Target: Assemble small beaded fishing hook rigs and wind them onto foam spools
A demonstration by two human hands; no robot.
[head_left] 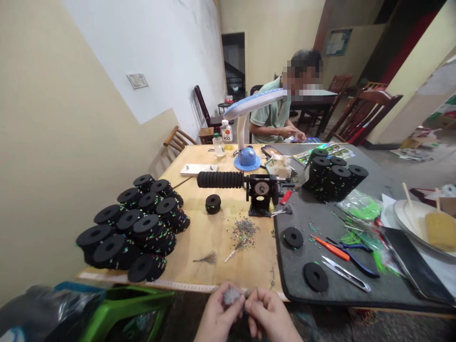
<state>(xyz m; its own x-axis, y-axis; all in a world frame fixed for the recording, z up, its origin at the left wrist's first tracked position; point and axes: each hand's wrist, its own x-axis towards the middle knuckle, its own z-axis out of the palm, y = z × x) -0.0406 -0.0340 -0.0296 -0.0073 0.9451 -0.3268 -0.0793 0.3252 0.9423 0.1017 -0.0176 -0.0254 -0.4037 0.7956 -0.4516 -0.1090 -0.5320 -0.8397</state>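
At the table's front edge, my left hand (218, 312) is closed around a small grey bundle of fine strands (231, 296). Close beside it, my right hand (266, 313) has its thumb and forefinger pinched together; whatever is between them is too small to make out. Just beyond my hands lie a white stick with a grey bristly tip (233, 252), another frayed grey bundle (209, 257) and a scattered pile of tiny grey and coloured beads (245, 231). Farther back stands a black winding device (261, 194) with a row of black foam discs (221, 180) on its shaft.
Stacks of black foam spools (128, 223) fill the left side, with more (337, 173) at the back right. A blue-based lamp (247, 159) stands behind the device. Orange-handled tool (331, 248), pliers (359, 259) and tweezers (347, 274) lie on the grey mat (295, 285). A person (269, 111) sits opposite.
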